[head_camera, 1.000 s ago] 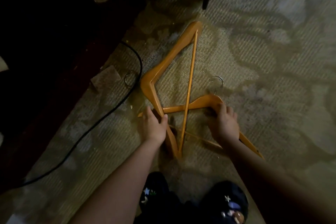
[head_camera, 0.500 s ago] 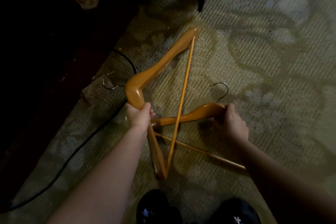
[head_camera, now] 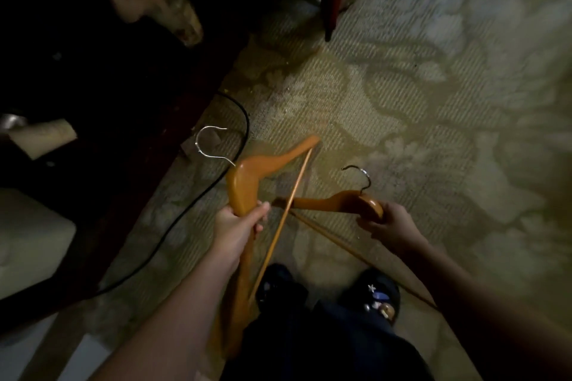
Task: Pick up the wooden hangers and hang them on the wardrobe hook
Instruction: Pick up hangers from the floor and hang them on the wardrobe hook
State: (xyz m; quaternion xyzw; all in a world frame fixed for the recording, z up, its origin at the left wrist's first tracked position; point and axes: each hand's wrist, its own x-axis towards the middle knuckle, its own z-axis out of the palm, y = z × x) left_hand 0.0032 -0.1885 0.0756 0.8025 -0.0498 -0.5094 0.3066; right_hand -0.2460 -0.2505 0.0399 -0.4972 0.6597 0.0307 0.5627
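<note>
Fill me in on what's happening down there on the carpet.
A person is gathering two wooden hangers, one in each hand. The left hand is closed around the hanger with the silver hook, and the right hand holds the hanger with the dark hook. The two hangers cross between the hands, above the patterned carpet. A black cable runs along the floor on the left. No wardrobe hook is in view.

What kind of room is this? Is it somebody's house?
Probably a room in a home, maybe a bedroom. The floor is patterned carpet, dark wooden furniture stands beside it with a black cable trailing past, and each hand holds a wooden clothes hanger.
</note>
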